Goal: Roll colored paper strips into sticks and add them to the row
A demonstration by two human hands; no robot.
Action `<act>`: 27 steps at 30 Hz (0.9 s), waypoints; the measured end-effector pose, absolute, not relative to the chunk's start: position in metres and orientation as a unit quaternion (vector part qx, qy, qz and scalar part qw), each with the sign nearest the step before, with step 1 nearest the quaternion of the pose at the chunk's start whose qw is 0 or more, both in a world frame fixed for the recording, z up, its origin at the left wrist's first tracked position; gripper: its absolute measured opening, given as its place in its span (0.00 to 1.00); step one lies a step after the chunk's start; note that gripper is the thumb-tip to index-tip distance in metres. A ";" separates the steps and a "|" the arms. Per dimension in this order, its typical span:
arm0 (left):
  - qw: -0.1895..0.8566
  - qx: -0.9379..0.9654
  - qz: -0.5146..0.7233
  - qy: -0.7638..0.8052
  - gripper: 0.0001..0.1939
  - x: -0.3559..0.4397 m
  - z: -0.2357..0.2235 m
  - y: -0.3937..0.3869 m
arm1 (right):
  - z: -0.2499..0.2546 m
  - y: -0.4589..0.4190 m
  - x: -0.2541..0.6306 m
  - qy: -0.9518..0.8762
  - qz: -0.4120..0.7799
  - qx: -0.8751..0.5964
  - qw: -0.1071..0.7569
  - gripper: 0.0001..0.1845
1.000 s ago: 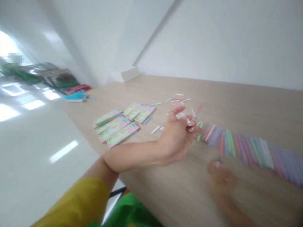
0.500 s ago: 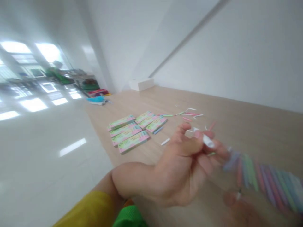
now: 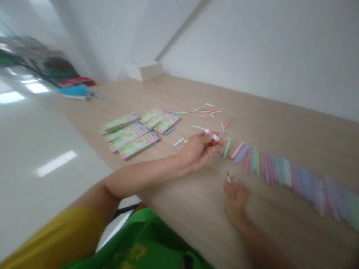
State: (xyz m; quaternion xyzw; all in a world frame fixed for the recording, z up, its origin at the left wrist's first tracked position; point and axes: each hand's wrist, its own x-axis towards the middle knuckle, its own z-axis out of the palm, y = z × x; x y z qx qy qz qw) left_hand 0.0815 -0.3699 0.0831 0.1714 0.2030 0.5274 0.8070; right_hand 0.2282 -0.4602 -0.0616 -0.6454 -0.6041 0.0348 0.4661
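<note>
My left hand (image 3: 196, 151) is closed over the table, pinching a small white tube-like pen part (image 3: 215, 137). A thin white stick sticks out past its fingers to the left; I cannot tell if it is held or lies on the table behind. Lower and to the right, my right hand (image 3: 235, 194) is closed on a thin white piece with a dark tip (image 3: 229, 177), which looks like a pen tip. A long row of pastel pens (image 3: 267, 170) lies side by side just beyond the right hand. Motion blurs both hands.
Several green and pink boxes (image 3: 138, 145) lie left of my left hand. Loose white, pink and green pieces (image 3: 209, 111) are scattered behind it. A white box (image 3: 146, 70) stands by the wall, and a blue item (image 3: 74, 91) lies at the table's far left.
My view has turned to the right and down. The left hand has moved away from the camera, still with a white part. The right hand now shows more clearly, apart from the pen row.
</note>
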 end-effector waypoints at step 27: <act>0.860 0.377 0.299 0.171 0.18 0.069 -0.045 -0.344 | -0.068 -0.447 0.235 -0.674 -0.071 -0.686 0.264 0.25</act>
